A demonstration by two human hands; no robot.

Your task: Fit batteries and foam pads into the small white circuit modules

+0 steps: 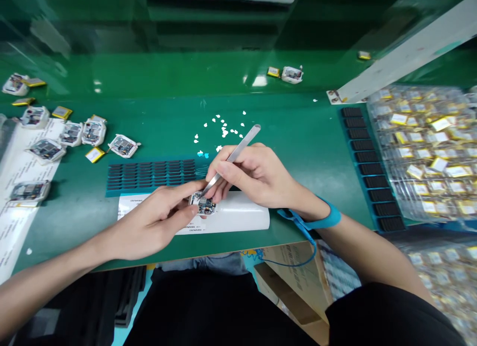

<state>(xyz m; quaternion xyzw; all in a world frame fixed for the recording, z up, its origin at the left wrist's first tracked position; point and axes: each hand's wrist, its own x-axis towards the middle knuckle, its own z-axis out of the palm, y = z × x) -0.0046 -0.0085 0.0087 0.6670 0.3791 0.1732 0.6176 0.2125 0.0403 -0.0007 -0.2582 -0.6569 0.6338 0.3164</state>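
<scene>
Nearest you, below the bench edge, an open brown cardboard box [294, 286] sits by your right leg; a blue fabric wrist strap [330, 218] circles your right wrist, its thin cord looping down over the edge. Your left hand [156, 222] lies on the green bench mat [309, 142], thumb and forefinger pinched around the small square white-cased circuit module [204, 206]; the other fingers curl loosely beneath. That module rests on a white printed paper sheet [242, 219] at the near edge of the mat, straight before you. Your right hand [257, 174] is closed in a pen grip on the slim silver metal tweezers [234, 155]; their tips touch the module's upper left corner, and their blunt end slants up and away to the right. Just behind the hands lies a blue backing sheet of black rectangular pads [149, 174]; beyond it are scattered small white paper scraps [225, 130]. To your left sits a cluster of similar white-cased units [93, 132] with flat yellow cells [95, 154] beside them; to your right runs a blue strip of larger black pads [367, 170], then clear plastic bags of yellow-labelled cells [428, 147]. Farthest off stands one lone white unit [291, 74], a yellow cell just beside it.
</scene>
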